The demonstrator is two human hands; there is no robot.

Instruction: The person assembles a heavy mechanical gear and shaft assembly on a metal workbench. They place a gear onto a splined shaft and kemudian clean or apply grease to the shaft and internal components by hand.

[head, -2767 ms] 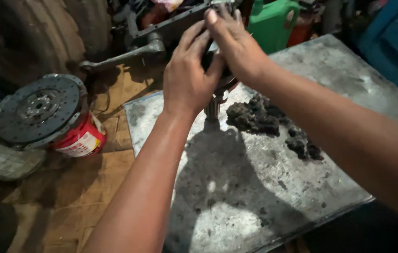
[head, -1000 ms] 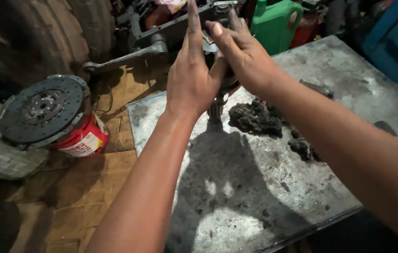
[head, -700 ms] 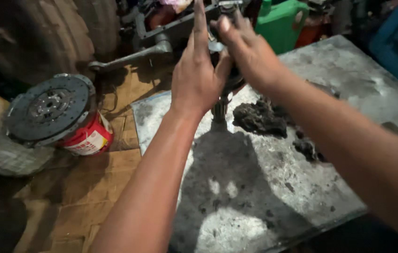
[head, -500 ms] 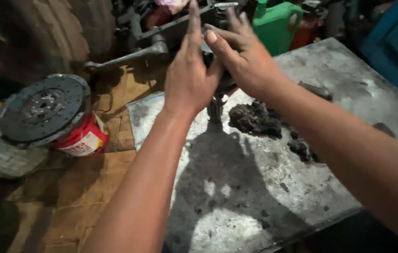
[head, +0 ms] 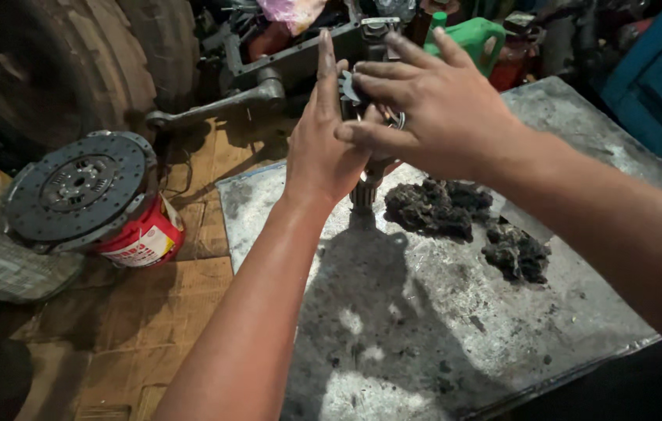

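Splined steel shaft (head: pixel 365 187) stands upright on the metal sheet (head: pixel 456 327) — top hidden, seemingly geared

Cluttered workshop floor in patchy light

A grimy metal sheet (head: pixel 456 327) lies on flattened cardboard (head: pixel 152 327); a big tyre (head: pixel 74 62), a clutch disc (head: pixel 77 191) on a red can (head: pixel 140 242), a green jug (head: pixel 479 39) behind.

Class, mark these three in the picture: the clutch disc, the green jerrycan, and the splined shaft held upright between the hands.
clutch disc (head: pixel 77 187), head view, on its dark face beside the hub.
green jerrycan (head: pixel 477 40), head view, on its upper body.
splined shaft (head: pixel 364 191), head view, on its splined lower end above the metal sheet.
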